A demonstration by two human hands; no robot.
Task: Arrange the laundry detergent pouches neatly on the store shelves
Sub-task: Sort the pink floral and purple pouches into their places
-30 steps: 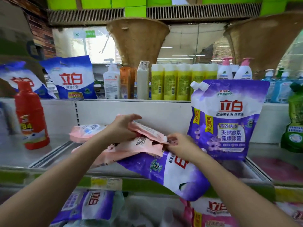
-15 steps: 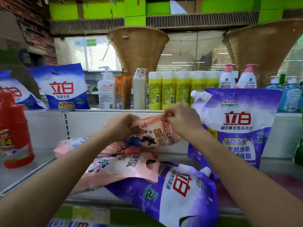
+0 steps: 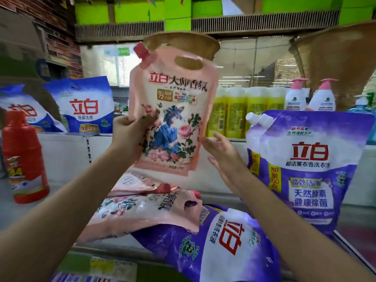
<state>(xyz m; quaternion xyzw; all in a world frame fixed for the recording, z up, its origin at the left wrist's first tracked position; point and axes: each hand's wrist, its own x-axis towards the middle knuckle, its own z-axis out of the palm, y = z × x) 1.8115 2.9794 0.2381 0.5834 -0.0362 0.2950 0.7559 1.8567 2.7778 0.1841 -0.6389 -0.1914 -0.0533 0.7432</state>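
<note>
Pink pouch [image 3: 173,110] now raised upright, L hand [image 3: 130,135] gripping its edge; R hand [image 3: 220,151] off, fingers straight

Pink floral pouch [image 3: 173,110] held upright above flat pink pouches [image 3: 142,212]

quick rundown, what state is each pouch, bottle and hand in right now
raised pink pouch: upright, off the shelf, cap on
left hand: grips the raised pink pouch's left edge
right hand: open, fingers at the pouch's right edge
flat pink pouches: lying stacked, partly on the fallen purple pouch
fallen purple pouch: lying flat
standing purple pouch: upright
red bottle: upright, capped
</note>
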